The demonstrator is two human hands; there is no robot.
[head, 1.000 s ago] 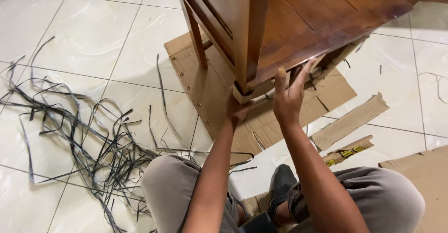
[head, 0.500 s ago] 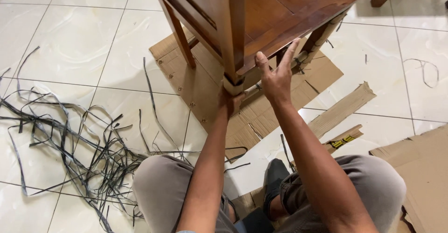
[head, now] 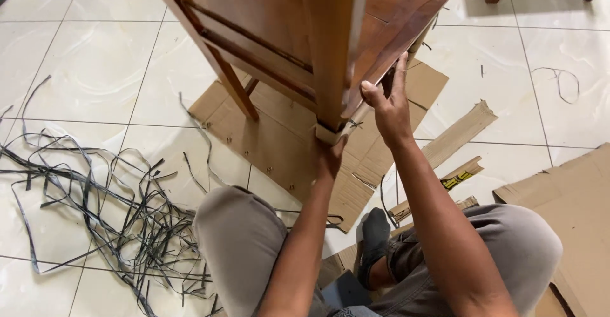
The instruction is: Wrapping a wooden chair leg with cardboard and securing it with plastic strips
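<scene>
White floor tiles carry a tangle of black straps [head: 95, 190] at left and flattened cardboard [head: 279, 133] in the middle. Over the cardboard stands a wooden table [head: 318, 31], its near leg running steeply down toward the person. The left hand [head: 330, 155] sits just beneath the leg's wrapped foot, its grip hidden. The right hand [head: 389, 104], slightly higher, clasps the table's edge.

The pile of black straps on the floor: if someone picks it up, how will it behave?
The black straps look thin and curl loosely, so probably floppy and light. They cross in a tangle, so many would likely lift together.
</scene>
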